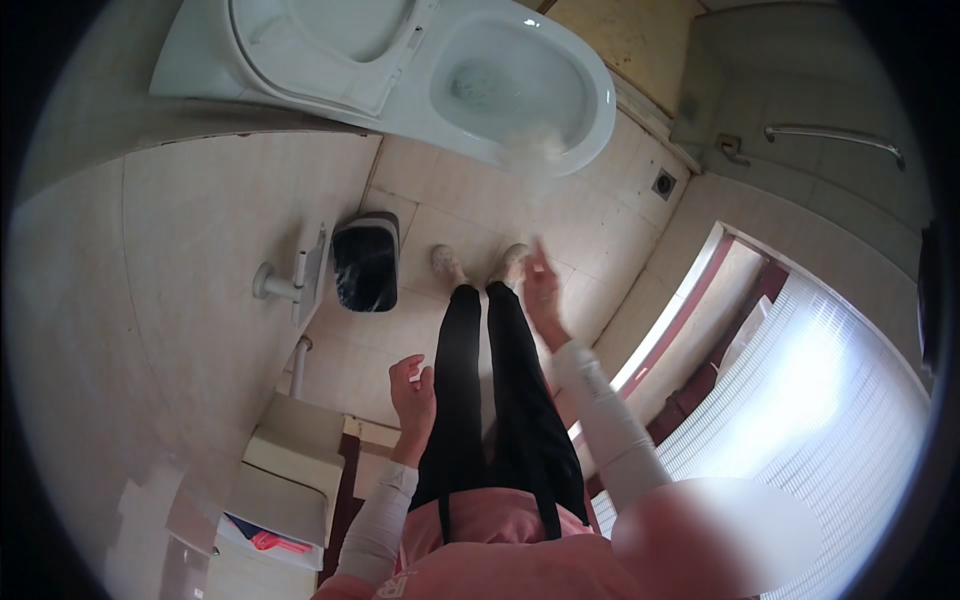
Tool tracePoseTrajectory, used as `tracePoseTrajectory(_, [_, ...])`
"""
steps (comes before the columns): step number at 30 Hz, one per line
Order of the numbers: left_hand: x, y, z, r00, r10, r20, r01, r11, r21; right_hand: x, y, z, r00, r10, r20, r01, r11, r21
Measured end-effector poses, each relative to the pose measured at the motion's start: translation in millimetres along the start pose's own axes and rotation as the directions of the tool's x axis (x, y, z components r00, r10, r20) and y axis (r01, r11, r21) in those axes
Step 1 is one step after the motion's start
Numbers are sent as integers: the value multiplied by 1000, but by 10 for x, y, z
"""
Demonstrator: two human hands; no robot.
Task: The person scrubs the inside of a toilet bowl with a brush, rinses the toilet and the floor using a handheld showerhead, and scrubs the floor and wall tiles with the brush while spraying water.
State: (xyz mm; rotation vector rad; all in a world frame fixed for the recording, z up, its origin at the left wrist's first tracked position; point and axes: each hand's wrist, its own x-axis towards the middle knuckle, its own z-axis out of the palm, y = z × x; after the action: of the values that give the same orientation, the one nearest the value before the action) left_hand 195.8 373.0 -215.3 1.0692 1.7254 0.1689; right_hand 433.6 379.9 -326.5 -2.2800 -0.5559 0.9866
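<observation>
Two bare hands of ours reach out on our side of the toilet (410,108), and we see neither one gripping anything. Our right hand (543,295) is the nearer of the two to the toilet, a little apart from its front edge. Its fingers point toward the bowl, and the hand looks open, though blur keeps us from telling how far each finger bends. Our left hand (412,393) is farther from the toilet; its fingers are loosely curled, about half open, with nothing visible in them.

Beyond our right fingertips we see a pale, blurred clump (534,150) against the toilet's near rim. We cannot tell what it is, or whether it touches the rim or is in the air. The toilet's lid (362,30) is raised, and the water (475,88) in the bowl looks greenish, with pale flecks.

Between the toilet and our left hand stands a bin (378,218) with a black liner (365,268). A white wall fitting (300,285) is beside it, also on our side of the toilet. Our shoes (446,262) are on the tiled floor just short of the toilet, and a floor drain (663,183) lies to the right of its front end.
</observation>
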Motion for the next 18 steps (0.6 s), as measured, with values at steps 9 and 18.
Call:
tracePoseTrajectory(9, [-23, 118, 167, 999, 49, -13, -49, 999, 2, -337, -515, 59, 997, 23, 72, -33, 991, 130])
tracePoseTrajectory(18, [-55, 195, 387, 997, 69, -31, -69, 998, 13, 789, 35, -1040, 977, -151, -152, 115, 968, -221])
